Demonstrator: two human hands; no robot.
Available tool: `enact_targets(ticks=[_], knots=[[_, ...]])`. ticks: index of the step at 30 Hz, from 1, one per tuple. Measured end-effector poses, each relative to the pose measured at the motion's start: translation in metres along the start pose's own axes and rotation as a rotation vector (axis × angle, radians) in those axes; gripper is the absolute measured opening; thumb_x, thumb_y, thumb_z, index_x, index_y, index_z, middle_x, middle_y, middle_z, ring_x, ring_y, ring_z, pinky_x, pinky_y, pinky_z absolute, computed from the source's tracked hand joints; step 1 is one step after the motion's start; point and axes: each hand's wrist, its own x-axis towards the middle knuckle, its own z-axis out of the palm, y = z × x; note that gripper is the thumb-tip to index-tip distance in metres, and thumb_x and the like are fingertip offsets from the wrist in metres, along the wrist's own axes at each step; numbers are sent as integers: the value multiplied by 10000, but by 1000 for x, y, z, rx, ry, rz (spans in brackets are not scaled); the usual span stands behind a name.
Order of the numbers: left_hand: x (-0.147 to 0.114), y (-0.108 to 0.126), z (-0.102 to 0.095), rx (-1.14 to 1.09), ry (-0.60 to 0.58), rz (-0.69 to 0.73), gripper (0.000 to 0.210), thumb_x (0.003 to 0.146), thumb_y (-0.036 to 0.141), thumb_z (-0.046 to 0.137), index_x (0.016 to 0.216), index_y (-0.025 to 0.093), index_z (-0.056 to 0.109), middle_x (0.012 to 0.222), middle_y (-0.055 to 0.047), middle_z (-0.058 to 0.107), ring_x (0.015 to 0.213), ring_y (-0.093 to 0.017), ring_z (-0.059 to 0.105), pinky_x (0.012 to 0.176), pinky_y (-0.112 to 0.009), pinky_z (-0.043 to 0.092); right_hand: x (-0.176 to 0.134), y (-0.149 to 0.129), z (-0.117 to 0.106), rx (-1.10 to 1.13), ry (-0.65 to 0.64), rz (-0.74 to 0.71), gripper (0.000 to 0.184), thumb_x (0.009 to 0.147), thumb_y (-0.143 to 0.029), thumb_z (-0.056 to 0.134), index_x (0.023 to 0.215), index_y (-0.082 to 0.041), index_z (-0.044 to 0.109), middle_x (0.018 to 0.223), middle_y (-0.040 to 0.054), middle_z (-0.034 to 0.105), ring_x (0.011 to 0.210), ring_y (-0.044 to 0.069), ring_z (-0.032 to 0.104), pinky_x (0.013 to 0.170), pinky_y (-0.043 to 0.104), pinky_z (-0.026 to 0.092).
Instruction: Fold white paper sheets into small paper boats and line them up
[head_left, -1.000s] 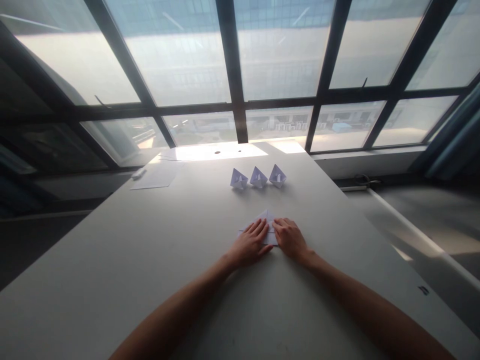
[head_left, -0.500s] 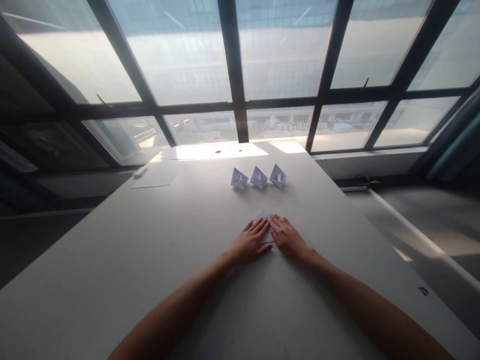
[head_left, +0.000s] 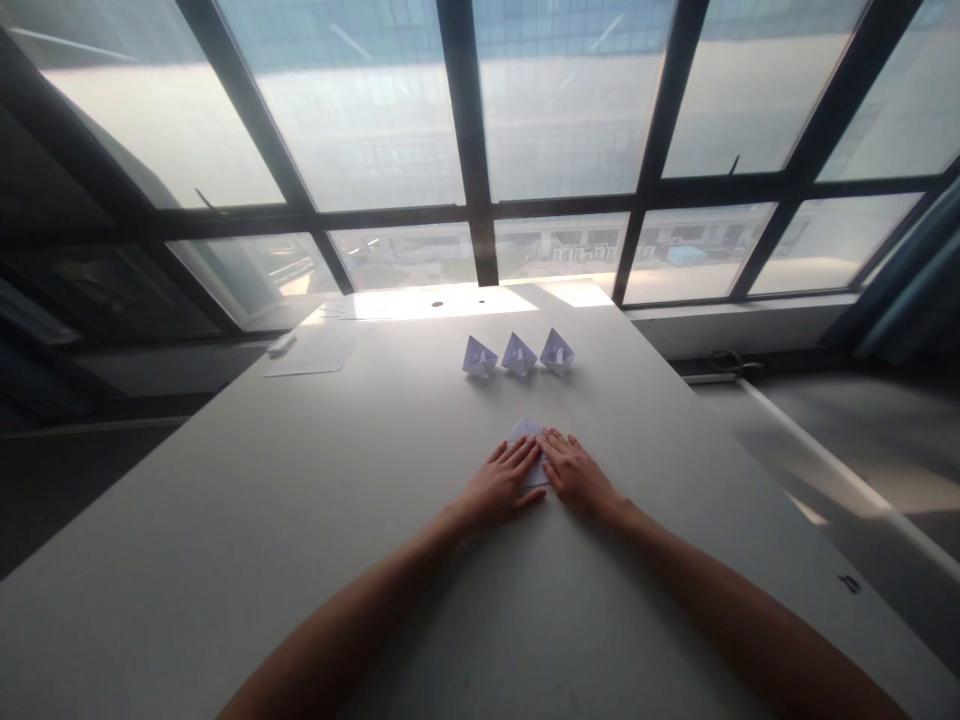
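Observation:
A folded piece of white paper [head_left: 527, 427] lies flat on the white table [head_left: 360, 460], partly covered by both hands. My left hand [head_left: 501, 482] rests on its left side with the fingers stretched out and the thumb apart. From the right, my right hand [head_left: 576, 472] presses on the paper with its fingers laid flat. The fingertips of the two hands almost meet over the sheet. Beyond them, three folded paper boats [head_left: 518, 355] stand in a row, each with a pointed back.
At the table's far left lies a sheet of white paper [head_left: 311, 352] with a small white object [head_left: 282, 344] by it. Large windows [head_left: 562, 100] rise behind the table. A small dark mark [head_left: 850, 584] is near the right edge.

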Motion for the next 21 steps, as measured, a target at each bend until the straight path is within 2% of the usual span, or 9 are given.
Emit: enact_targets(ticks=[21], knots=[[0, 0, -1, -11, -3, -3, 777, 958, 623, 362, 1567, 196, 141, 1605, -96, 203, 1484, -228, 183, 1210, -409, 124, 0, 2, 2, 46, 20, -11, 529, 980, -285, 356, 1457, -67, 420, 1541, 135, 359, 1453, 222, 267, 1206, 402, 171]])
